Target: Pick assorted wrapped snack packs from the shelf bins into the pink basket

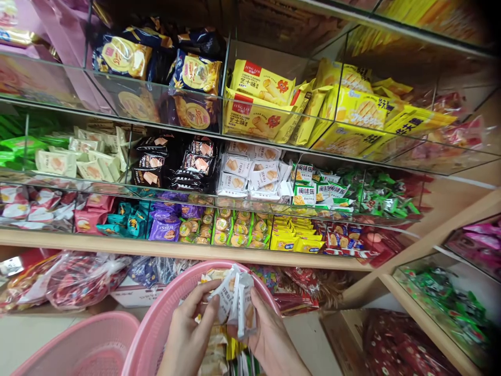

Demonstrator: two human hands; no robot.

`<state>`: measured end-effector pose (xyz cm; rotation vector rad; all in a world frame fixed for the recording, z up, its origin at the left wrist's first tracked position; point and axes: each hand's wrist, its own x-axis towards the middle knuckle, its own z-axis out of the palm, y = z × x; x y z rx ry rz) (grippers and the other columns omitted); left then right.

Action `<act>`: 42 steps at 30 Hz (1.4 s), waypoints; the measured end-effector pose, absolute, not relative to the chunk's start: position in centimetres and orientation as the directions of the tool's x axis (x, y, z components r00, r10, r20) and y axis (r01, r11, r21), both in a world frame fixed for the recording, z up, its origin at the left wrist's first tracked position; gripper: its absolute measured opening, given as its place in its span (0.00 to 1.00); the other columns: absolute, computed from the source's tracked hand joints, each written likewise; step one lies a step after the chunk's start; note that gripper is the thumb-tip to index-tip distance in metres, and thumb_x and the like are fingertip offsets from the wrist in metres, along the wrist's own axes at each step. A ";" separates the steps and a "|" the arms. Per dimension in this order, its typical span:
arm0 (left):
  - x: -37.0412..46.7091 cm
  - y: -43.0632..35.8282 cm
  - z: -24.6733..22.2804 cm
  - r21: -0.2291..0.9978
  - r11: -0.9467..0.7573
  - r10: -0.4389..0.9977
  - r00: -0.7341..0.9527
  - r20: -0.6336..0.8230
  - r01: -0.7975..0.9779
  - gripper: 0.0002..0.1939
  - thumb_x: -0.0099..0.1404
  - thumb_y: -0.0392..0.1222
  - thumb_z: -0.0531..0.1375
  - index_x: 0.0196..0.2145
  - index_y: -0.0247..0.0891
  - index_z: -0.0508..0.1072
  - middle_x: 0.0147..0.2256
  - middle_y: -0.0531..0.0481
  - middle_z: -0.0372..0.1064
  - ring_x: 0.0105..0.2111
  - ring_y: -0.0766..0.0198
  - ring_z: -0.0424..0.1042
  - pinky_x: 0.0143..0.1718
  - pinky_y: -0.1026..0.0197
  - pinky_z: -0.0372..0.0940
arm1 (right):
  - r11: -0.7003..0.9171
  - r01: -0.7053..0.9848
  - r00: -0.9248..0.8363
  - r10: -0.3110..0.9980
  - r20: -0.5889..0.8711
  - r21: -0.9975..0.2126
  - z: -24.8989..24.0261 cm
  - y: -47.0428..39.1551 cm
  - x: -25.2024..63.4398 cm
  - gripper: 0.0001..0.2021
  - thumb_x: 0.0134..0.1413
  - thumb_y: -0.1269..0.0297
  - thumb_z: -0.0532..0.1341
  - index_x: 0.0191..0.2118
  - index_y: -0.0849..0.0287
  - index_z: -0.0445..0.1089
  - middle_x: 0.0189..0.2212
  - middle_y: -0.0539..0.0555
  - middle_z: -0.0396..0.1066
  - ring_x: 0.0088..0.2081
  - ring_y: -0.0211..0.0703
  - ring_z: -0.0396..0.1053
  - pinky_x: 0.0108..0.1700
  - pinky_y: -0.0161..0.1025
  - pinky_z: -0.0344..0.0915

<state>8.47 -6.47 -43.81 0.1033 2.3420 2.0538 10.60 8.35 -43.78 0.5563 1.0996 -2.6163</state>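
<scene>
Above a pink plastic basket [151, 326], both of my hands hold small white snack packets [246, 308] upright and side by side. My left hand [192, 324] pinches the packets from the left, thumb and fingers closed on them. My right hand [266, 326] is wrapped round the right side of the bunch. Yellow, white and tan packets [213, 355] lie in the basket beneath my hands. Similar white packets [237, 167] are stacked in the middle shelf row, straight ahead.
Shelves with clear fronts hold yellow packs [258, 104], black packs [151, 162] and purple packs [164, 224]. A second pink basket [90, 339] stands at the lower left. Bagged snacks [82, 279] lie under the wooden shelf edge [195, 251]. A cardboard box [344, 339] is at the lower right.
</scene>
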 end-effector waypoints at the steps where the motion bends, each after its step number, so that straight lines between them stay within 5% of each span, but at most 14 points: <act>1: 8.4 -6.6 -43.6 0.992 0.123 0.063 -0.998 0.019 0.026 0.20 0.60 0.50 0.56 0.48 0.40 0.69 0.44 0.49 0.74 0.36 0.60 0.74 0.35 0.63 0.69 | -0.681 0.375 -0.891 -0.077 -0.448 -0.629 -43.9 8.3 10.6 0.22 0.47 0.51 0.64 0.46 0.58 0.70 0.36 0.54 0.76 0.35 0.43 0.73 0.31 0.37 0.70; 12: 7.0 -10.0 -40.3 0.976 0.159 0.030 -0.987 -0.158 -0.151 0.24 0.54 0.55 0.59 0.44 0.38 0.72 0.38 0.48 0.75 0.37 0.59 0.72 0.37 0.61 0.66 | -0.704 0.421 -0.853 -0.093 -0.514 -0.572 -46.3 10.2 10.5 0.23 0.49 0.50 0.62 0.46 0.62 0.69 0.34 0.57 0.76 0.32 0.40 0.73 0.28 0.33 0.70; 19: 6.7 -10.7 -41.1 0.952 0.178 0.269 -0.918 -0.291 -0.249 0.23 0.54 0.56 0.59 0.43 0.40 0.73 0.29 0.53 0.73 0.33 0.62 0.71 0.36 0.63 0.64 | -0.674 0.438 -0.869 -0.148 -0.473 -0.595 -46.1 10.6 10.7 0.24 0.51 0.51 0.61 0.49 0.61 0.68 0.40 0.58 0.75 0.31 0.39 0.73 0.25 0.31 0.69; 28: 5.6 -9.0 -41.6 0.947 0.231 0.423 -0.853 -0.306 -0.225 0.18 0.55 0.53 0.59 0.38 0.38 0.76 0.35 0.51 0.74 0.36 0.63 0.69 0.37 0.65 0.62 | -0.521 0.424 -0.878 -0.038 -0.476 -0.740 -45.2 9.9 11.5 0.24 0.43 0.50 0.66 0.45 0.59 0.69 0.36 0.56 0.75 0.31 0.45 0.73 0.22 0.35 0.67; 34: 5.5 -8.2 -42.8 0.925 0.192 0.509 -0.772 -0.380 -0.329 0.22 0.57 0.58 0.55 0.39 0.37 0.72 0.28 0.54 0.69 0.29 0.65 0.69 0.24 0.67 0.63 | -0.444 0.406 -0.882 0.037 -0.470 -0.799 -45.9 10.2 11.5 0.23 0.44 0.51 0.66 0.46 0.55 0.69 0.42 0.54 0.73 0.31 0.44 0.73 0.22 0.35 0.66; 38: 5.5 -8.3 -43.1 0.932 0.159 0.486 -0.796 -0.360 -0.325 0.24 0.57 0.59 0.56 0.42 0.37 0.70 0.31 0.52 0.71 0.30 0.64 0.70 0.27 0.66 0.63 | -0.492 0.384 -0.875 0.075 -0.478 -0.781 -47.0 10.5 11.2 0.26 0.44 0.50 0.65 0.49 0.56 0.67 0.43 0.55 0.73 0.35 0.45 0.73 0.27 0.36 0.69; 42: 5.2 -9.4 -43.0 0.941 0.137 0.465 -0.818 -0.338 -0.310 0.26 0.55 0.56 0.59 0.48 0.38 0.68 0.37 0.49 0.73 0.38 0.60 0.70 0.36 0.61 0.64 | -0.562 0.393 -0.860 0.054 -0.507 -0.727 -47.0 10.5 11.1 0.27 0.47 0.47 0.62 0.49 0.62 0.66 0.35 0.57 0.75 0.33 0.46 0.73 0.28 0.39 0.70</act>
